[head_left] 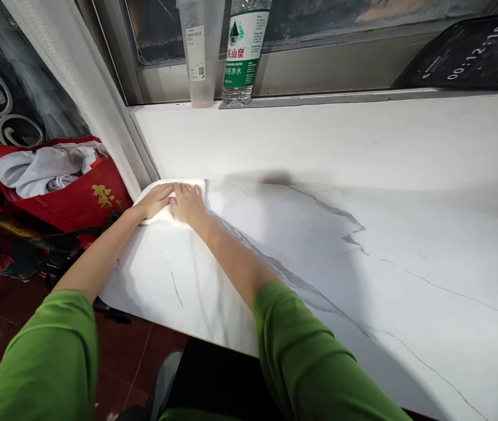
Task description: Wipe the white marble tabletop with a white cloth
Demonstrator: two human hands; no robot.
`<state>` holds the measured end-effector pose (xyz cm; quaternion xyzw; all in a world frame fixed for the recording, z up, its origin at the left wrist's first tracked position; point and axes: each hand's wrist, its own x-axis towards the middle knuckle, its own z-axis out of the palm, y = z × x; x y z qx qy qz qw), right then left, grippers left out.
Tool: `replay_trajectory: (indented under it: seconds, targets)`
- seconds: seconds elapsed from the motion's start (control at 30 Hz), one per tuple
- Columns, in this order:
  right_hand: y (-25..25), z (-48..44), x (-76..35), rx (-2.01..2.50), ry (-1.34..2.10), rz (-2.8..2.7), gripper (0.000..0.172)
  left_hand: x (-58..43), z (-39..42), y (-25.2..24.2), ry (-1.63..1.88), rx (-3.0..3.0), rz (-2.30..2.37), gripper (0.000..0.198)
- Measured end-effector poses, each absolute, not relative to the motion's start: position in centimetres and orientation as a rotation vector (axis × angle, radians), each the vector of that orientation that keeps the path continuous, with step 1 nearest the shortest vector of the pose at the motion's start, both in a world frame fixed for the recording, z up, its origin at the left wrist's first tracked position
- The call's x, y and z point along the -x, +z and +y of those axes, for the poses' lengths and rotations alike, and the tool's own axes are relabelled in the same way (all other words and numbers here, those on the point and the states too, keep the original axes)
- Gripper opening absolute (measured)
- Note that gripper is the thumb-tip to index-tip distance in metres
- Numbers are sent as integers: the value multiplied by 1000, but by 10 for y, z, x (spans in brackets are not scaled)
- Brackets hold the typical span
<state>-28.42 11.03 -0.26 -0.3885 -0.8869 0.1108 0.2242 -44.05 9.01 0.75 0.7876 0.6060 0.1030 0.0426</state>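
Observation:
A white cloth lies folded flat at the back left corner of the white marble-patterned table. My left hand rests palm down on the cloth, fingers stretched to the right. Against its fingertips, my right hand also presses on the cloth, with its fingers pointing away from me. Both palms and part of the cloth beneath them are hidden.
On the ledge behind stand a clear plastic container and a water bottle. A dark screen leans at the far right. Left of the table, a red bag holds pale fabric, beside a white curtain.

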Motion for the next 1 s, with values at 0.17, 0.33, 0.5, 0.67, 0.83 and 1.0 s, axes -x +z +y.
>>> replay_trajectory:
  seconds: [0.17, 0.33, 0.5, 0.67, 0.83, 1.0]
  targets:
    - [-14, 144, 277, 1123, 236, -2407, 52, 431, 131, 3, 273, -2478, 1793, 48]
    - [-15, 136, 268, 1084, 168, -2439, 51, 422, 114, 0, 245, -2519, 1844, 48]
    - [-13, 93, 230, 992, 167, -2508, 53, 385, 54, -3, 236, -2459, 1984, 50]
    - [-13, 18, 177, 870, 158, -2548, 55, 337, -31, -4, 246, -2505, 1979, 52]
    - [-13, -53, 141, 744, 197, -2565, 57, 305, -111, -1, 301, -2623, 1897, 51]
    - [-15, -62, 138, 732, 224, -2581, 60, 308, -118, 2, 262, -2662, 1778, 53]
